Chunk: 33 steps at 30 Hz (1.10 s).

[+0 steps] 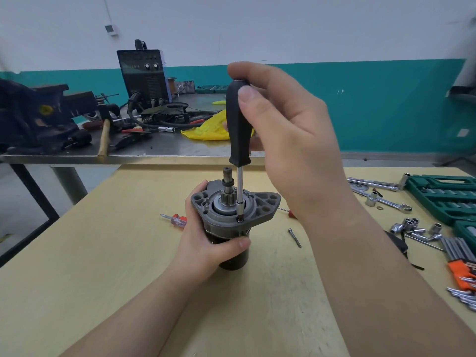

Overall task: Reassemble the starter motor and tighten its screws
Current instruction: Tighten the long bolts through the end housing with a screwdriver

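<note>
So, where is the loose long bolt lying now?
In the head view, the long bolt lies on the wooden table, right of the starter motor, beside the right forearm.

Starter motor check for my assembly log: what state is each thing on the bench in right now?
Starter motor: upright, gripped by left hand.
Black screwdriver: vertical, tip in flange screw, held by right hand.
Loose bolt: lying flat.
Red screwdriver: lying flat, unused.
</note>
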Available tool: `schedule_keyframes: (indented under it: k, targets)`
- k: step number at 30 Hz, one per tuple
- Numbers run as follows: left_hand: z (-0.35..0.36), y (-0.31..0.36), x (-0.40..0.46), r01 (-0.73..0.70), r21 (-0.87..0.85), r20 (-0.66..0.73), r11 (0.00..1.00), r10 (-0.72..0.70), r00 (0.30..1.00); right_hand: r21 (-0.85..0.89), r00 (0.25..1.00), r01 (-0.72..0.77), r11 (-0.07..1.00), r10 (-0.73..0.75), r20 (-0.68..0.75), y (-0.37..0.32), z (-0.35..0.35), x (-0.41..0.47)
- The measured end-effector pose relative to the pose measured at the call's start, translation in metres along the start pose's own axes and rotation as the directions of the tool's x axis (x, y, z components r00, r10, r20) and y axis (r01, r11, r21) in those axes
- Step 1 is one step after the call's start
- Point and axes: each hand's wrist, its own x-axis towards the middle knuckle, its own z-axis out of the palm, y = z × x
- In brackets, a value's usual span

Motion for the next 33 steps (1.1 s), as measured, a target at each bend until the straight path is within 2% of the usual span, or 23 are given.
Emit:
schedule_keyframes:
  k: [5, 12, 17, 23, 28, 33]
  targets:
    - [0.0000, -0.0003, -0.0004, -0.005, -0.010, 0.006, 1.000, 0.005, 1.000, -0.066, 0.997, 0.071, 0.995, -0.072, -0.011, -0.0016, -0.0001, -0.0014]
    - [0.0002, 0.0023, -0.0005, -0.004, -0.017, 0.012, 1.000, 0.004, 1.000, 0.012, 1.000, -0.002, 1.000, 0.002, 0.014, -0.0017, 0.0000, -0.0001]
    - [0.0011, 0.0026, 0.0002, 0.001, -0.015, 0.000, 1.000, -0.001, 1.000, -0.083, 0.998, 0.057, 0.995, -0.057, 0.007, -0.0007, 0.0010, -0.0014]
    - [0.0004, 0.0030, 0.0002, -0.015, -0.013, 0.005, 1.000, 0.015, 1.000, -0.018, 0.999, 0.017, 1.000, -0.016, 0.033, -0.0015, -0.0002, -0.0015]
    - [0.0008, 0.0034, 0.0004, -0.012, -0.003, 0.007, 1.000, 0.012, 1.000, -0.097, 0.999, 0.053, 0.994, -0.054, -0.005, -0.0009, 0.0003, -0.0014]
    - [0.0007, 0.0043, 0.0003, 0.007, -0.014, 0.017, 1.000, -0.007, 1.000, 0.009, 1.000, 0.015, 1.000, -0.015, 0.008, -0.0013, 0.0003, -0.0009]
